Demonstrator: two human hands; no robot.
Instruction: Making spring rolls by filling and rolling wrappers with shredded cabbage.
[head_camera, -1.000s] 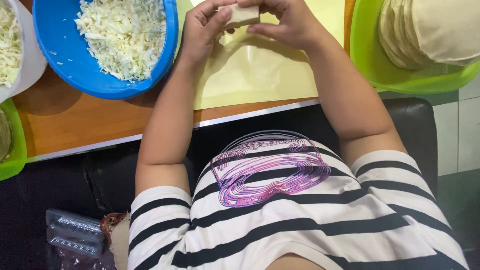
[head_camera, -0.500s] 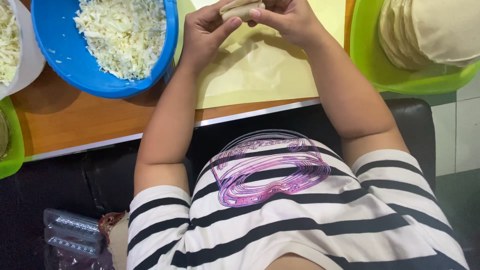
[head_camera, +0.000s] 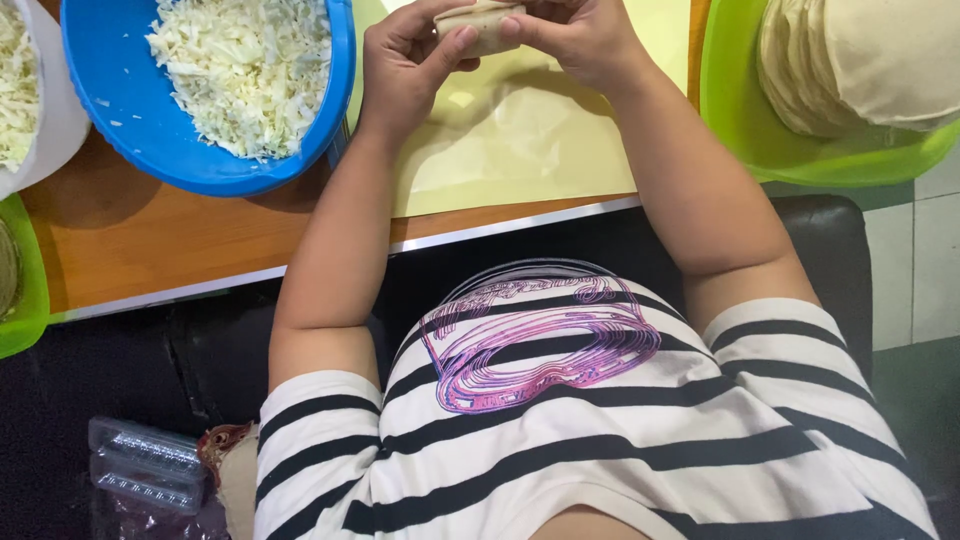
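A folded piece of pale dough (head_camera: 482, 22) is pinched between both my hands above a pale yellow sheet (head_camera: 520, 140) on the wooden table. My left hand (head_camera: 408, 62) grips its left side with thumb and fingers. My right hand (head_camera: 580, 35) closes over its right side. Part of the dough runs out of the top of the frame.
A blue bowl (head_camera: 130, 140) of shredded white cabbage (head_camera: 245, 70) sits left of my hands. A green tray (head_camera: 740, 130) with a stack of round dough wrappers (head_camera: 860, 60) is at the right. A white bowl (head_camera: 55, 130) and green tray edge (head_camera: 25, 300) lie far left. Clear plastic boxes (head_camera: 145, 465) rest beside my lap.
The view has shifted slightly. My fingers have worked along the dough piece, which now sits more folded between both hands.
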